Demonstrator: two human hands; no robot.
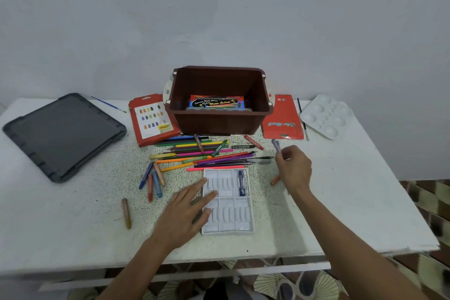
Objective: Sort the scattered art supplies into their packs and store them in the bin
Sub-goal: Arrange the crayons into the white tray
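- Crayons and coloured pencils (202,153) lie scattered across the speckled white table (341,202), in front of the brown plastic bin (219,119) at its far edge.
- White moulded plastic crayon tray (229,202) sits near the table's front; a dark blue crayon (240,181) and a white one lie in its far right slots, the rest are empty.
- Left hand (187,212) lies flat, fingers spread, on the tray's left edge, pinning it.
- Right hand (293,167) has its grip pinched on a purple-grey crayon (276,145), raised over the table to the right of the tray.
- To do this step well, I would keep the tray pinned, line the crayon up with the slot beside the blue one, and lay it in flat.
- Boxed pack (216,102) inside the bin reads "Special High Class" and "Water Colour".
- Red flat card pack (283,117) right of the bin bears upside-down script too blurred to read.
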